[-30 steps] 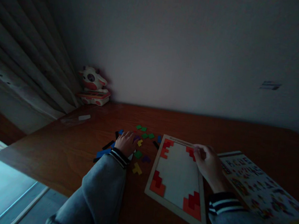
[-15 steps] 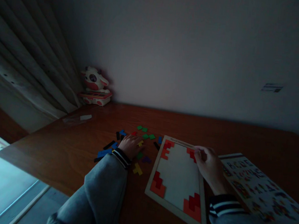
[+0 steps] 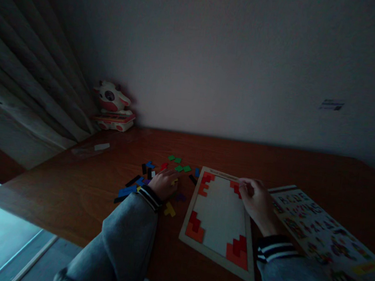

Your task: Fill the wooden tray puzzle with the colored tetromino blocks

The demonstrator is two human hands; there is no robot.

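A light wooden frame board lies on the brown table, with red and orange pieces in its four corners and a bare pale middle. My right hand rests at the board's upper right edge, its thumb and fingers pressed together; what they hold, if anything, is too small to make out. Among the loose coloured pieces left of the board is my left hand, palm down, its fingers over a yellow piece. A yellow piece lies nearer me, and green pieces lie beyond the hand.
A printed picture sheet lies right of the board. At the table's back left stands a toy cow with a keyboard, near a clear plastic bag. Blue pieces and black ones lie left of my left hand. A curtain hangs at the left.
The whole view has shifted slightly. My left hand has moved a little over the pieces and now covers the green piece that showed beside its fingers. My right hand stays at the board's corner.
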